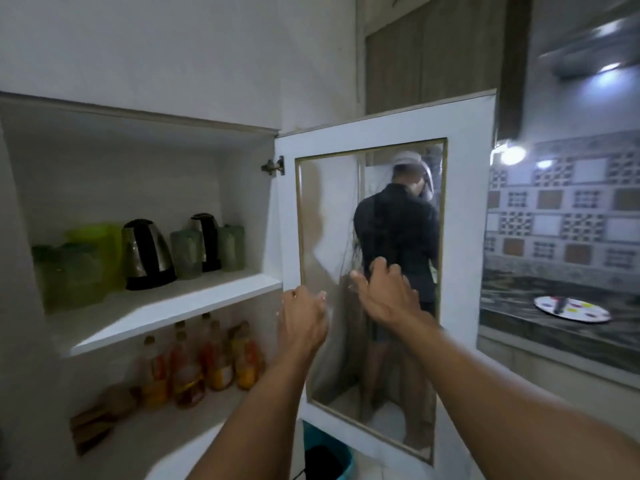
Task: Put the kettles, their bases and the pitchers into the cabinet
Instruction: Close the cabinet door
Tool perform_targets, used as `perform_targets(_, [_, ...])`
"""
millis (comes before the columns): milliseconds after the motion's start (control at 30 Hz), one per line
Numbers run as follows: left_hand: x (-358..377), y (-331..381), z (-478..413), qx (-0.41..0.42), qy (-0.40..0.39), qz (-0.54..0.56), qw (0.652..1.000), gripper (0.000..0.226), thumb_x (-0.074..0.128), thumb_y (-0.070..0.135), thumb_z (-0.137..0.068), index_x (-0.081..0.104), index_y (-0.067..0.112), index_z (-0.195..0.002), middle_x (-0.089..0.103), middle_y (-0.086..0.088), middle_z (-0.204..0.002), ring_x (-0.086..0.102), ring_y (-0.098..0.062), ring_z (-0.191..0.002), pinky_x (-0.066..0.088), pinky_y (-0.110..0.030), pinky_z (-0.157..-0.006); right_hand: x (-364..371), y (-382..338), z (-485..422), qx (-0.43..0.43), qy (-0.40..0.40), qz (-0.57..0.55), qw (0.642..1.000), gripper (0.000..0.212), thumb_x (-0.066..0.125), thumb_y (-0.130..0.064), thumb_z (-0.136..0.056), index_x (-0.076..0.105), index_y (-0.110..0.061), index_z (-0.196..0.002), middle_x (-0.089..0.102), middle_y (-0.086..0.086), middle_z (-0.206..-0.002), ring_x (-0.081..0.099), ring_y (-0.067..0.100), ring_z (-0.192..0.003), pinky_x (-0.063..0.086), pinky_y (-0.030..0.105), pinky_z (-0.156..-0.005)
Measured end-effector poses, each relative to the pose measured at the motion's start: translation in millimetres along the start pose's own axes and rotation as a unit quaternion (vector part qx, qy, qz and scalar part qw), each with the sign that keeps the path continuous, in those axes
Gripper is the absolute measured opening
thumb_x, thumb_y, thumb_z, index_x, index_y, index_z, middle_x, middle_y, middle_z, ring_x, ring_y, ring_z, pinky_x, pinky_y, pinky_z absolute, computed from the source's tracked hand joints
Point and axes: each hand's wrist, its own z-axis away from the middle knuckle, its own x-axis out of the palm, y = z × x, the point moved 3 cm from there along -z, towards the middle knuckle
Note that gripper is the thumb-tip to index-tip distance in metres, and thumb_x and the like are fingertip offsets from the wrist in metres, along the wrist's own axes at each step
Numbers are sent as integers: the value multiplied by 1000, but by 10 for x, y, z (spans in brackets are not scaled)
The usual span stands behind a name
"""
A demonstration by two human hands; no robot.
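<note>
The white cabinet's upper shelf [194,301] holds two steel-and-black kettles: a near one [147,254] on its black base, and a far one [206,239]. Green pitchers stand around them: a bright one [95,251], a dark one at the far left [65,275], and two pale ones [187,252] [231,247]. The cabinet door [464,216] with a mirrored glass panel hangs open to the right. My left hand [303,318] is open near the door's hinge-side frame. My right hand [388,292] lies flat and open against the glass panel.
The lower shelf carries several oil and juice bottles [214,358] and brown boxes [93,422]. A teal bin [329,455] stands on the floor under the door. At the right, a dark stone counter holds a white plate [573,308] below a tiled wall.
</note>
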Motion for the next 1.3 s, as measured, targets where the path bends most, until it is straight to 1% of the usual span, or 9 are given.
perform_targets(233, [1183, 1144, 89, 41, -57, 45, 997, 62, 54, 44, -94, 37, 9, -141, 44, -15, -142, 49, -33, -126, 46, -45, -104, -879, 1086, -359, 67, 110, -1, 992, 56, 37, -57, -96, 42, -12, -129, 51, 21, -133, 50, 45, -122, 44, 55, -98])
perform_targets(400, [1915, 1956, 103, 49, -70, 76, 993, 86, 63, 44, -89, 17, 9, -153, 26, -16, -155, 35, -34, -140, 37, -42, -111, -1216, 1739, -805, 81, 131, -59, 986, 55, 39, -55, -97, 41, -10, -129, 54, 19, -133, 55, 40, -115, 48, 52, -95])
perform_targets(533, [2297, 2324, 1, 62, -51, 85, 993, 99, 72, 40, -84, 9, 7, -153, 22, -17, -155, 25, -33, -144, 29, -39, -117, -1302, 2035, -1239, 109, 121, -141, 977, 66, 42, -57, -95, 41, -7, -138, 53, 17, -138, 54, 39, -121, 45, 49, -100])
perform_targets(700, [2450, 2344, -268, 31, -20, 53, 998, 112, 76, 40, -80, 0, 4, -154, 10, -19, -161, 15, -35, -149, 23, -41, -121, -1168, 1961, -1671, 76, 56, -238, 967, 65, 39, -52, -97, 33, -10, -147, 48, 16, -145, 48, 38, -130, 38, 45, -104])
perform_targets(867, [2496, 2225, -434, 10, -38, 50, 998, 122, 80, 37, -77, -9, 9, -155, -6, -14, -164, 2, -32, -152, 19, -41, -122, -1090, 1946, -1777, 89, 82, -251, 961, 37, 37, -30, -105, 38, -8, -134, 58, 19, -135, 53, 42, -122, 32, 39, -81])
perform_targets(967, [2479, 2219, -412, 7, -33, 44, 998, 122, 80, 38, -77, -9, 10, -155, -7, -14, -164, -1, -32, -152, 16, -41, -122, -1089, 1961, -1703, 71, 87, -232, 966, 30, 39, -23, -104, 40, -10, -131, 59, 12, -136, 54, 40, -122, 30, 36, -80])
perform_targets(1133, [2390, 2295, -195, 43, 1, 50, 998, 117, 79, 39, -76, -3, 11, -154, 7, -14, -159, 15, -34, -148, 29, -43, -118, -1172, 1794, -1431, 41, 64, -229, 970, 30, 42, -35, -103, 44, -12, -121, 62, 16, -125, 56, 40, -115, 34, 38, -78])
perform_targets(1233, [2238, 2298, -20, 42, 4, 50, 998, 110, 71, 41, -84, -7, 8, -154, -1, -16, -161, 4, -32, -151, 18, -38, -121, -1179, 1579, -1161, 24, 50, -228, 972, 30, 43, -38, -102, 44, -13, -119, 62, 16, -122, 57, 38, -112, 39, 40, -79])
perform_targets(1300, [2070, 2211, 116, 29, 32, 63, 997, 103, 67, 38, -88, -5, 7, -154, 4, -18, -161, 8, -32, -150, 19, -37, -120, -1188, 1405, -965, 14, 36, -225, 974, 31, 44, -40, -100, 45, -14, -117, 62, 15, -121, 57, 39, -111, 41, 41, -80])
